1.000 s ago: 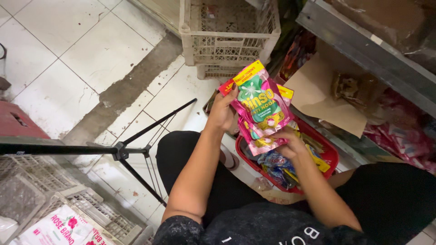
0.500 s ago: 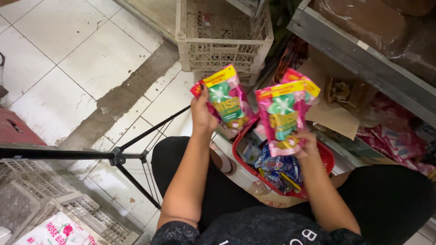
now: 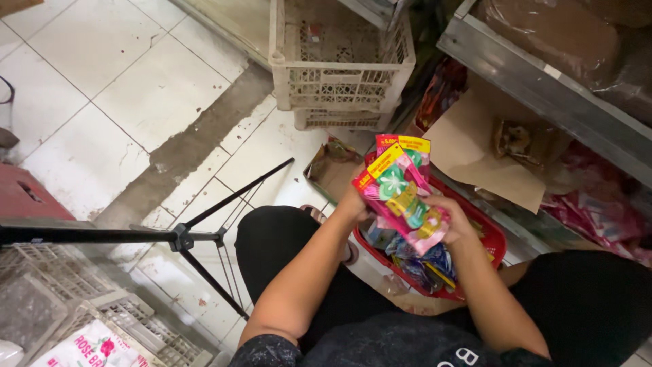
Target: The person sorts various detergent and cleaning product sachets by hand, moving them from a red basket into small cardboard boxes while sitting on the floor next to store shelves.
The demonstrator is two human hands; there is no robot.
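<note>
hands grip pink sachet packs (image 3: 402, 194) together over a red basket (image 3: 494, 238): left hand (image 3: 354, 204) pinching one edge, right hand (image 3: 454, 221) clasping the other.

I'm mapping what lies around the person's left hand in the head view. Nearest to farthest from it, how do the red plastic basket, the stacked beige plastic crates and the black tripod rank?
1. Red plastic basket: just below and right of the left hand, by the lap.
2. Stacked beige plastic crates: above it, on the tiled floor.
3. Black tripod: off to the left; only its hub is ranked, since one leg reaches towards the hand.
</note>
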